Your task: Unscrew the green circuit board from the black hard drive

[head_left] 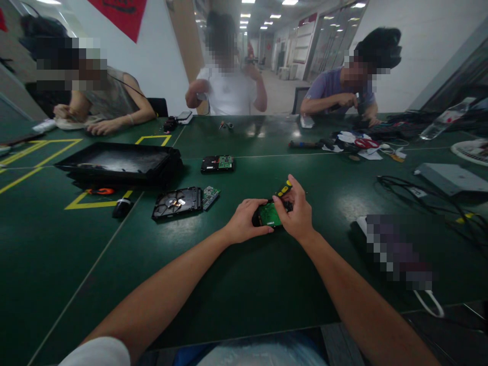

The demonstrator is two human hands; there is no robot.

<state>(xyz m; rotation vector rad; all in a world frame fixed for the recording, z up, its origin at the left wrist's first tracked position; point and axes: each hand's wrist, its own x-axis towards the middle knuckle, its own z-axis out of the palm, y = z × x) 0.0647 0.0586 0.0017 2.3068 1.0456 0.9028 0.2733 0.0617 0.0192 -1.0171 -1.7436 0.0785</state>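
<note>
A hard drive with a green circuit board (270,214) lies on the green table in front of me. My left hand (247,221) wraps round its left end, thumb along the near edge. In my right hand (299,213) is a screwdriver with a yellow and black handle (284,189), tilted over the drive's right side; its tip is hidden by my fingers. To the left sits another hard drive (178,203), and a loose circuit board (211,197) touches its right end. Farther back is a third hard drive (217,163) with part of a green board showing.
A stack of black panels (122,165) stands at the left, with a black mouse (122,208) before it. At the right are a grey box (452,180), black cables (419,190) and a blurred-out pouch-like object (396,249). Three people sit across the table.
</note>
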